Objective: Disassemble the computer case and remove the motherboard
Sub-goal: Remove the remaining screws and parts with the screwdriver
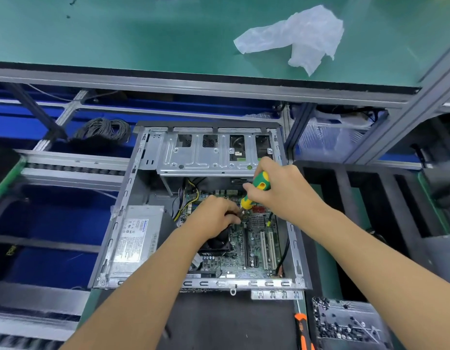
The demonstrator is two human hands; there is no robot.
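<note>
Lying open-sided, computer case [133, 203], motherboard [254, 246] exposed

Open computer case [133, 173] lies flat, motherboard [254, 251] exposed inside. My right hand [284, 190] grips a green-yellow screwdriver [256, 190], tilted, tip down near the cooler fan [218, 242]. My left hand [213, 215] pinches at the tip. Power supply [135, 241] sits left. Orange-handled screwdriver [303, 332] lies near-right.

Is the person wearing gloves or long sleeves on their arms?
No. The left hand and the right hand are bare, with no gloves, rings or watch. Both forearms are uncovered too; no sleeve shows anywhere in the picture.
</note>
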